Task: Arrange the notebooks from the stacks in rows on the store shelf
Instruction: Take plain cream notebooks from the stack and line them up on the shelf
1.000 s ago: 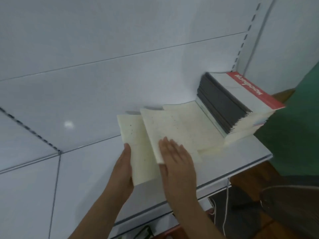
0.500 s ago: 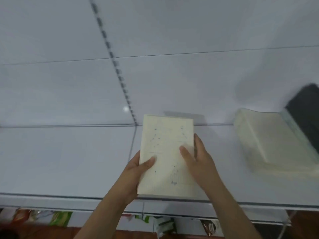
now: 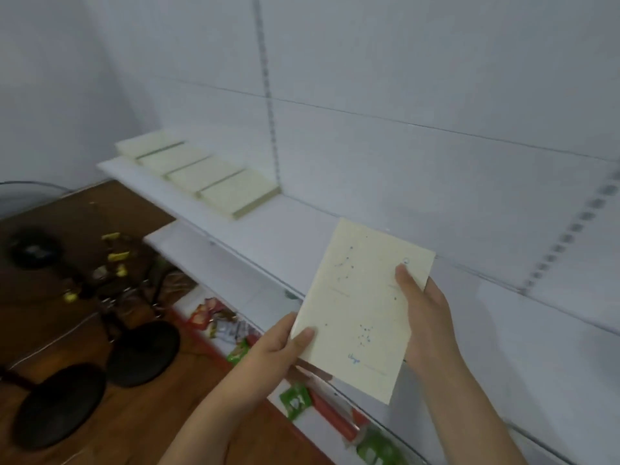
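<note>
**A:** What have I got in frame?

**B:** A cream notebook point(image 3: 364, 307), held up in the air over the front edge of the white shelf point(image 3: 295, 236), not resting on it. Its cover faces the camera, with small blue dots and a line of blue writing near the bottom.

**A:** And my grip?

**B:** Both hands are closed on it. The left hand point(image 3: 278, 345) pinches the lower left corner, thumb on the cover and fingers behind. The right hand point(image 3: 426, 317) clasps the right edge, thumb pressed on the cover near the top, the other fingers hidden behind.

**A:** Which way does it lie?

**B:** The long axis runs from low and near me up and away toward the back panel point(image 3: 402, 146), leaning a little to the right. The far short edge points at the shelf.

**A:** Where does it go, by your reckoning?

**B:** There's a row of notebooks point(image 3: 201, 172) lying flat at the far left end of the shelf, four by my count, overlapping like tiles. The bare stretch just right of the nearest one looks like the next slot. That is well apart from my hands, up and to the left, so the left hand is the nearer one.

**A:** Any worry?

**B:** I'd judge the book needs swinging left and laying flat, long axis matching the row.
</note>
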`<state>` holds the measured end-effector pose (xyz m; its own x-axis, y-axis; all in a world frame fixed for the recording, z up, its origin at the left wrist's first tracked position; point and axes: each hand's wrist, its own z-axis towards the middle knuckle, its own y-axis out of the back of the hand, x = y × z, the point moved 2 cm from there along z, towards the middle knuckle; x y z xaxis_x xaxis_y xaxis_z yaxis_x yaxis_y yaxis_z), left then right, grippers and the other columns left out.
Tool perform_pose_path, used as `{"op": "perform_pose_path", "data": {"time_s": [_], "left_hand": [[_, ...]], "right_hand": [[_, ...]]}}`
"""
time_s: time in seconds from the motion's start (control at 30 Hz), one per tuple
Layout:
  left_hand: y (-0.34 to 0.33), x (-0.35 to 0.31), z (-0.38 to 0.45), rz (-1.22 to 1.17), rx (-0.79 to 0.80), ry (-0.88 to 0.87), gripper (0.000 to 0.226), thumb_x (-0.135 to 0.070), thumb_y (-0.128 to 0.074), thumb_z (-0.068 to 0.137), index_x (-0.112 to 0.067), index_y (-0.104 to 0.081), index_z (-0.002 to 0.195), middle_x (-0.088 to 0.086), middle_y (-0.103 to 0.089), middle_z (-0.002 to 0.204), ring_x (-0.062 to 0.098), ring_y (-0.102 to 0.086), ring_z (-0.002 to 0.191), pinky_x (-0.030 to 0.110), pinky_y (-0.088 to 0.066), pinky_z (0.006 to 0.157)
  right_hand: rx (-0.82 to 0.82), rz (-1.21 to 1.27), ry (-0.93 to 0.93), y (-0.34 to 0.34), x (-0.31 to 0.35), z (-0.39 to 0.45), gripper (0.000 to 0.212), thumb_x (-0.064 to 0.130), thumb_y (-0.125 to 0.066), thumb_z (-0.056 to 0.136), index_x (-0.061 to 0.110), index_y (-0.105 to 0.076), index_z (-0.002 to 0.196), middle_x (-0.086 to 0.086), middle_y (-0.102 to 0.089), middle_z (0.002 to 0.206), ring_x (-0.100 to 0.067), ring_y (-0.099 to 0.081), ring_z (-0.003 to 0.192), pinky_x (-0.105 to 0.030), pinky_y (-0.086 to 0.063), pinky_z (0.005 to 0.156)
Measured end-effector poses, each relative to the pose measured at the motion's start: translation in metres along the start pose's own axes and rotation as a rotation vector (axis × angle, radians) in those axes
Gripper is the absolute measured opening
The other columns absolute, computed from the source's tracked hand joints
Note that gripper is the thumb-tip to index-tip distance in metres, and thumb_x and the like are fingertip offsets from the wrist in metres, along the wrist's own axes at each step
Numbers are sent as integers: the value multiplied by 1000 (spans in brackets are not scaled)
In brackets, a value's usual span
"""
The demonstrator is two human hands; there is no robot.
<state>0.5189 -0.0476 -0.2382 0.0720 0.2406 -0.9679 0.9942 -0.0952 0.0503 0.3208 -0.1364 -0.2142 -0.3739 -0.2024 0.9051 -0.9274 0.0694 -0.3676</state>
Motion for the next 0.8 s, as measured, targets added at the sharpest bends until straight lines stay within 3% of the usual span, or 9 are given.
{"op": "perform_pose_path", "data": {"time_s": [0.13,0.2,0.3,0.5,0.63,0.8], "left_hand": [[90,14,-30,57,-131,-51,31,-36,-46,102,-20,-51,128,22,-68,100,20,-63,67,29,-50,57],[129,17,-39,41,-207,-72,29,-34,-46,102,-20,-52,127,20,-65,92,17,-56,62,29,-48,57],[176,21,-42,33,-306,-82,26,-34,-47,102,-24,-55,124,17,-66,92,14,-54,60,28,-48,59],[253,40,-10,-78,-465,-25,21,-29,-50,101,-24,-56,121,11,-69,95,15,-57,62,25,-50,60],[316,45,32,-98,-524,25,22,-20,-49,103,-23,-57,123,-3,-72,88,15,-62,67,27,-52,65],[402,24,86,-38,-601,73,22,-20,-49,103,-26,-56,122,-4,-72,83,16,-64,65,34,-54,68]], "right_hand": [[114,-36,-6,-101,-36,1,20,31,-63,96,24,-68,114,-2,-75,107,-27,-71,100,-49,-56,87],[162,-42,-18,-143,-51,3,17,33,-61,97,27,-67,111,1,-76,103,-22,-72,95,-46,-58,81],[184,-50,-36,-194,-70,14,16,35,-58,98,29,-66,111,5,-76,99,-18,-73,94,-41,-57,79],[273,-104,-97,-272,-106,69,19,32,-54,101,24,-64,115,-1,-75,108,-22,-71,101,-45,-56,86],[315,-92,-163,-328,-132,129,18,32,-54,101,27,-64,114,3,-76,104,-20,-71,100,-43,-55,85],[407,-183,-180,-402,-147,203,21,29,-51,103,28,-63,120,7,-74,108,-14,-69,103,-37,-54,89]]}}
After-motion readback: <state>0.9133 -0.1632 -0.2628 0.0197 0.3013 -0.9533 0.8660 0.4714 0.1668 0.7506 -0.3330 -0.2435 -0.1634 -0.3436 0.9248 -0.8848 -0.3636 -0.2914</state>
